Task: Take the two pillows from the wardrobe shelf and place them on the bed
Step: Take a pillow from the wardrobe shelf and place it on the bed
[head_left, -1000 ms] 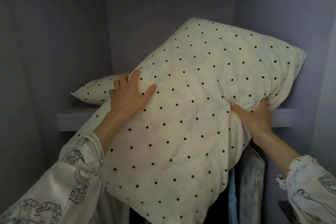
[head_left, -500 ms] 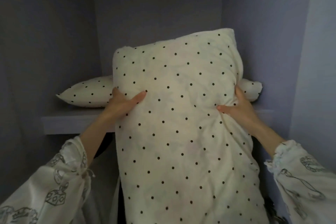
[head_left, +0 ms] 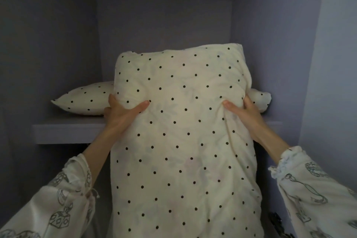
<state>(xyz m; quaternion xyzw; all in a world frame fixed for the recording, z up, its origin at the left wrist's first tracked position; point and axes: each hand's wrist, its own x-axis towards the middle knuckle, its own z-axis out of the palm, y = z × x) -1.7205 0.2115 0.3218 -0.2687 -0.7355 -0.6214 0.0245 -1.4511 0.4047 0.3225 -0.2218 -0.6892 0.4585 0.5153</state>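
A cream pillow with black dots (head_left: 183, 141) hangs upright in front of the wardrobe shelf (head_left: 67, 131), clear of it. My left hand (head_left: 121, 114) grips its left edge and my right hand (head_left: 245, 112) grips its right edge, thumbs pressed into the front. A second dotted pillow (head_left: 87, 100) lies flat on the shelf behind; its middle is hidden by the held pillow and its right corner shows past my right hand.
The wardrobe's grey side walls (head_left: 48, 44) close in left and right, with the back panel (head_left: 164, 25) behind the shelf. Dark space lies under the shelf. Something dark shows at the lower right (head_left: 278, 222).
The held pillow swung from a slant to upright and came off the shelf toward me and lower. Both hands stayed gripped on its sides.
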